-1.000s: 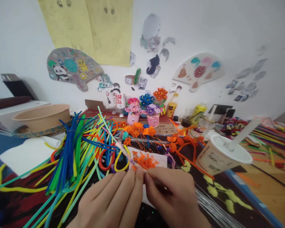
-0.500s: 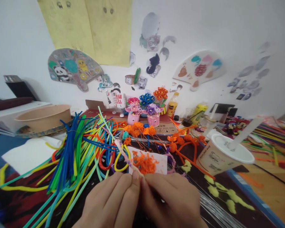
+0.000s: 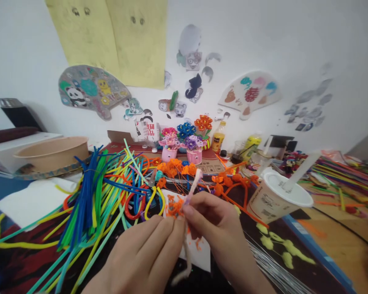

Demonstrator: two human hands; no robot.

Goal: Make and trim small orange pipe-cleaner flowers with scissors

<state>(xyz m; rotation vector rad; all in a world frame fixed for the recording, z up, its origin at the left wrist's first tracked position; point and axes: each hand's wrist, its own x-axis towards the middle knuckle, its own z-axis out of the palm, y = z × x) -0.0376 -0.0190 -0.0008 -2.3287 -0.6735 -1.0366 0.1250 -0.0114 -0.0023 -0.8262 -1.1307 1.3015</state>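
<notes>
Close together at the bottom middle, my two hands pinch one pale pink and lilac pipe cleaner (image 3: 194, 188). My left hand (image 3: 141, 253) is closed, its fingertips on the stem. Thumb and forefinger of my right hand (image 3: 217, 232) grip it just above. One end sticks up past my fingers, while a whitish end curls down below them. Under my hands lies a white sheet of paper (image 3: 202, 255) carrying loose orange fuzz clippings (image 3: 174, 207). Scissors with yellow and red handles (image 3: 147, 211) rest just left of it.
Bundled blue and green pipe cleaners (image 3: 86, 200) lie on the left. Orange pipe-cleaner flowers (image 3: 174, 166) sit behind the paper, with small potted flowers (image 3: 194, 149) farther back. A lidded cup with a straw (image 3: 279, 196) and thin metal wires (image 3: 268, 261) are on the right.
The pipe cleaner now points up to the right instead of up to the left, and its lower end shows. My right hand has turned upright. The view has shifted slightly.
</notes>
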